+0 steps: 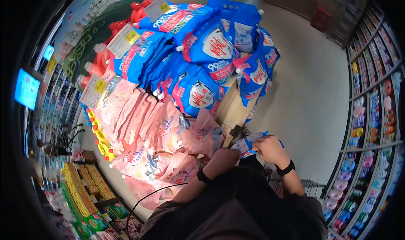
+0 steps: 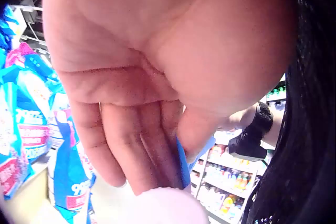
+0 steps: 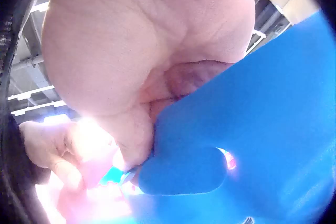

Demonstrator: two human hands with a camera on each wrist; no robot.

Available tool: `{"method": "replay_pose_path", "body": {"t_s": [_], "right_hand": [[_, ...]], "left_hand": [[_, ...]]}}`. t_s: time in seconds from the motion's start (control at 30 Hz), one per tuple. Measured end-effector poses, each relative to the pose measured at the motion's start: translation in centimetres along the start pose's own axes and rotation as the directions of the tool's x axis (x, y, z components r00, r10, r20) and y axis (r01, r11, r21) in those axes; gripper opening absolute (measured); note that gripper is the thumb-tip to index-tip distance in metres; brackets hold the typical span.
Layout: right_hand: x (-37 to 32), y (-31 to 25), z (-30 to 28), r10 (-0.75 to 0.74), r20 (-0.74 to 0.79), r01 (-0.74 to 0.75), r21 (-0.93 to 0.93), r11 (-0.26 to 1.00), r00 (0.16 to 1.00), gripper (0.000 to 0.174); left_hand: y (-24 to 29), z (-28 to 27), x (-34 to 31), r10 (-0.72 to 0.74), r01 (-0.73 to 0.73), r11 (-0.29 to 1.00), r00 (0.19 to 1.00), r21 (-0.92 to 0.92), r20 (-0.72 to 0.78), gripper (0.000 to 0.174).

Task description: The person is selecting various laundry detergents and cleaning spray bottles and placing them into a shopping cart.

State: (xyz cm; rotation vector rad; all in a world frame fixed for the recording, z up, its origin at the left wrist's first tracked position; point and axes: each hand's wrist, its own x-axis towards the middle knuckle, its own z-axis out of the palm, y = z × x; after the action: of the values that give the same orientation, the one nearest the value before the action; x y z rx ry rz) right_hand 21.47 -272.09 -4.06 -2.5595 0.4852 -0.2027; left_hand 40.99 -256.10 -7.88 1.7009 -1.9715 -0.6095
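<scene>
A blue detergent pouch (image 1: 246, 145) is held low in front of the body, between my two hands. My right hand (image 1: 272, 149) grips its upper edge; the right wrist view shows the thumb and curled fingers around the blue film (image 3: 252, 124), beside a cut-out handle hole. On the other side, my left hand (image 1: 228, 157) pinches the pouch, and in the left wrist view a blue strip shows between thumb and bent fingers (image 2: 139, 150). A pale round thing (image 2: 170, 205), blurred, lies just below those fingertips. Most of the pouch is hidden by the hands.
Blue pouches (image 1: 198, 94) and pink pouches (image 1: 160, 134) are piled on a display ahead and to the left, with price cards (image 1: 124, 41) behind them. A wire basket (image 1: 310, 189) is by my right side. Stocked shelves (image 1: 371, 126) line the right, across pale floor (image 1: 308, 79).
</scene>
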Motion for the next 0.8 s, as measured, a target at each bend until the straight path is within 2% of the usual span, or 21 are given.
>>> {"method": "replay_pose_path", "body": {"t_s": [0.03,0.1,0.13,0.2,0.23,0.27,0.33,0.43,0.5,0.53,0.57,0.6,0.63,0.67,0.73,0.8], "right_hand": [[1.7,0.9,0.1,-0.057,0.020,0.056,0.015,0.998,0.998,0.006],[5.7,3.3,-0.4,-0.126,0.074,0.123,0.043,0.991,0.989,0.008],[7.6,4.3,-0.5,-0.162,0.085,0.158,0.053,0.986,0.983,0.008],[11.3,6.8,-1.3,-0.218,0.182,0.217,0.027,0.976,0.959,0.007],[13.4,8.0,-1.2,-0.242,0.170,0.240,0.031,0.970,0.955,0.007],[15.1,9.2,-1.0,-0.289,0.239,0.293,0.021,0.956,0.927,0.009],[18.7,10.5,-2.1,-0.362,0.358,0.384,0.011,0.923,0.861,0.012],[22.1,13.3,-0.3,-0.447,0.370,0.453,0.075,0.888,0.815,0.012],[23.9,15.1,1.3,-0.518,0.356,0.515,0.112,0.850,0.778,0.012],[25.0,15.4,2.4,-0.534,0.277,0.525,0.110,0.844,0.799,0.011],[25.8,16.0,3.1,-0.546,0.196,0.535,0.107,0.838,0.815,0.010],[25.9,16.8,2.2,-0.469,0.124,0.465,0.062,0.883,0.874,0.017],[25.8,17.5,2.0,-0.468,0.121,0.463,0.067,0.884,0.876,0.017],[25.5,18.0,1.8,-0.433,0.112,0.426,0.078,0.901,0.894,0.022],[24.8,18.3,1.7,-0.361,0.053,0.356,0.086,0.931,0.931,0.039],[24.0,17.9,0.9,-0.370,-0.004,0.369,0.074,0.926,0.929,0.044]], "left_hand": [[-0.6,-0.5,0.6,-0.042,0.043,0.999,0.999,0.009,-0.035,0.023],[-1.4,-1.5,2.2,-0.230,0.228,0.970,0.973,0.082,0.021,0.024],[-1.8,-2.2,3.1,-0.261,0.260,0.962,0.965,0.087,-0.001,0.024],[-2.3,-3.4,5.5,-0.436,0.438,0.898,0.899,0.053,-0.039,0.027],[-3.3,-4.4,7.1,-0.499,0.501,0.864,0.865,0.048,-0.053,0.028],[-3.9,-4.5,8.1,-0.544,0.545,0.838,0.835,-0.008,-0.085,0.032],[-5.4,-4.3,9.9,-0.576,0.584,0.812,0.799,-0.006,-0.172,0.037],[-6.0,-4.0,11.8,-0.667,0.678,0.735,0.712,-0.034,-0.217,0.038],[-6.2,-3.0,12.4,-0.730,0.751,0.659,0.626,-0.038,-0.275,0.035],[-6.8,-3.8,12.5,-0.746,0.775,0.631,0.601,-0.018,-0.289,0.032],[-7.2,-4.4,13.1,-0.767,0.780,0.617,0.565,-0.106,-0.304,0.029],[-7.9,-3.7,13.5,-0.785,0.797,0.586,0.514,-0.147,-0.345,0.026],[-8.4,-3.1,14.2,-0.801,0.810,0.555,0.459,-0.190,-0.383,0.025],[-8.6,-2.5,14.7,-0.802,0.812,0.554,0.460,-0.185,-0.380,0.025],[-8.3,-2.0,16.0,-0.749,0.779,0.615,0.530,-0.120,-0.398,0.032],[-8.3,-1.4,17.2,-0.726,0.764,0.639,0.563,-0.088,-0.395,0.038]]}}
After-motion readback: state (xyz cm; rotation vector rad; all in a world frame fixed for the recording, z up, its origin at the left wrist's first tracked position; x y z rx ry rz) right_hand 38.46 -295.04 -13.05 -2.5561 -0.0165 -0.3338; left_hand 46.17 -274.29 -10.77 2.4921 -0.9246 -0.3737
